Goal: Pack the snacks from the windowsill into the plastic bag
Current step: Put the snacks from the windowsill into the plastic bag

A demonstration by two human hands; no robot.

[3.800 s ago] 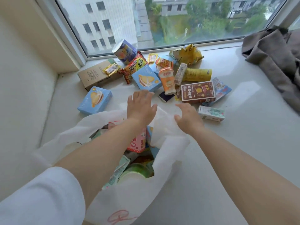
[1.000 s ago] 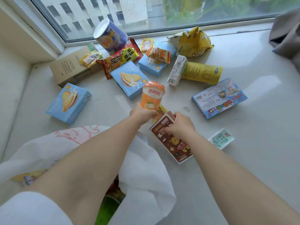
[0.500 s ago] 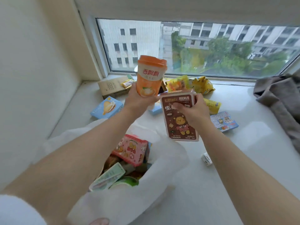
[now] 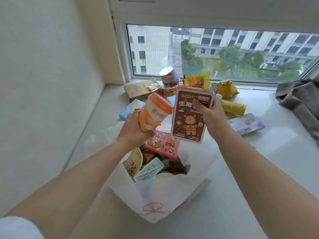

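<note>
White plastic bag (image 4: 160, 197) stands open on the windowsill (image 4: 241, 169), directly below both hands, its mouth crowded with a pink box (image 4: 162, 144), a yellow bowl (image 4: 133, 163), a pale green packet (image 4: 149, 169) and darker wrappers between them. These fill most of the opening under the grips.

Beyond the hands, toward the window (image 4: 215, 52), more snacks lie loose: a cardboard box (image 4: 136, 90) far left of the grips, a blue box (image 4: 131, 108) just behind the left hand, a purple cup (image 4: 168, 76) and a yellow-red packet (image 4: 196, 80) behind the right hand's load, a crumpled yellow bag (image 4: 224, 87), a yellow tube (image 4: 233, 106) and a flat blue box (image 4: 246, 124) to the right of the right hand. A grey cloth (image 4: 300, 102) is heaped further right.

Left hand (image 4: 133, 128) wraps its fingers round the lower part of an orange cup (image 4: 153, 112), tilted with its lid leaning up and right. Right hand (image 4: 210, 112) grasps a brown box (image 4: 189, 116) by its upper right corner, thumb across the front, box roughly upright. Cup and box nearly touch, both held in the air above the bag's mouth.
</note>
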